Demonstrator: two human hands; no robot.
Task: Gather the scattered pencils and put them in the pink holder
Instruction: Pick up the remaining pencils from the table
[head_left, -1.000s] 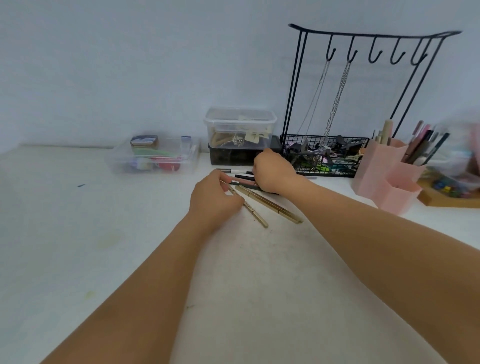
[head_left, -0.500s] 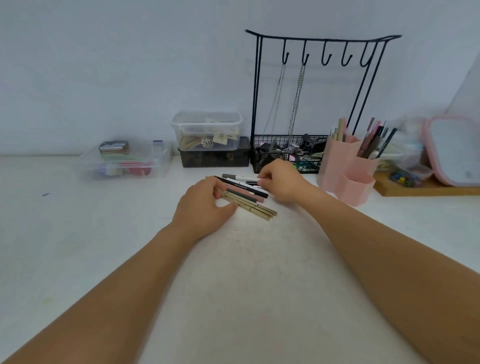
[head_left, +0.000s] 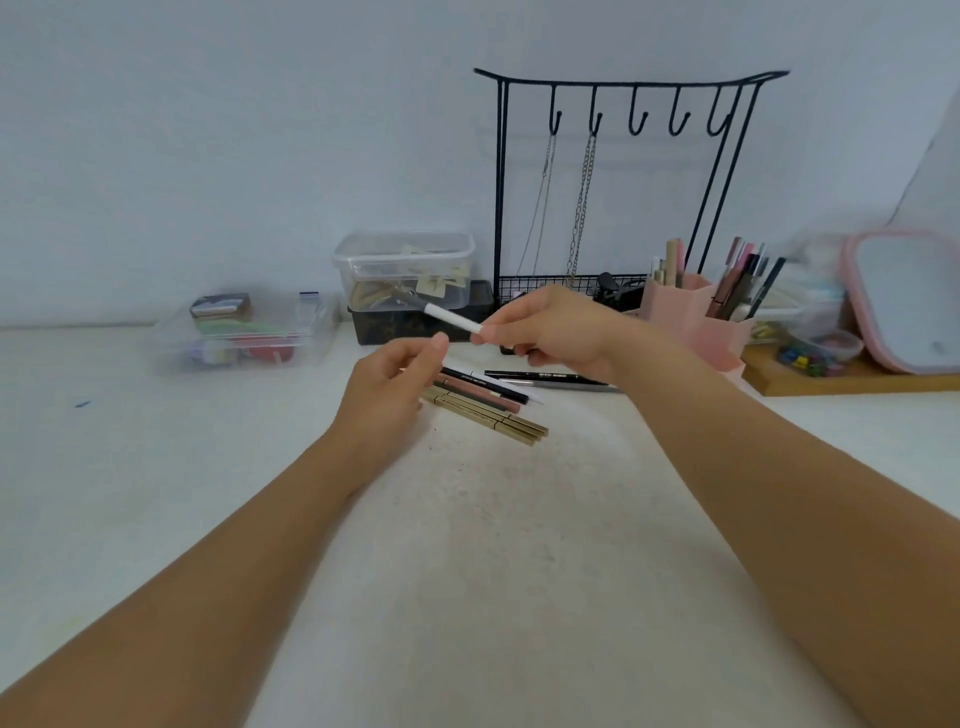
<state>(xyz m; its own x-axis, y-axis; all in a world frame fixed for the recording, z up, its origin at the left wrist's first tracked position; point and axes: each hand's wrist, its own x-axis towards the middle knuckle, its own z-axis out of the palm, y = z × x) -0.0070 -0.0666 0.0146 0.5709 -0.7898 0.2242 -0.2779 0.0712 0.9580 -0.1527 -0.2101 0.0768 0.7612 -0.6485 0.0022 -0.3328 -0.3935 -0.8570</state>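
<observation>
Near the desk's (head_left: 156, 493) far left edge we see a clear plastic box (head_left: 244, 332). Our left hand (head_left: 387, 387) hovers with relaxed fingers, holding nothing, over the bundled pencils (head_left: 488, 408) lying mid-desk. Our right hand (head_left: 558, 327) pinches a white pencil (head_left: 453, 318), lifted above them. The pink holder (head_left: 691, 317), already stocked, stands toward the far right edge, before a black wire rack (head_left: 613, 182).

The print on the black pencil (head_left: 535, 375) is too small to read.
</observation>
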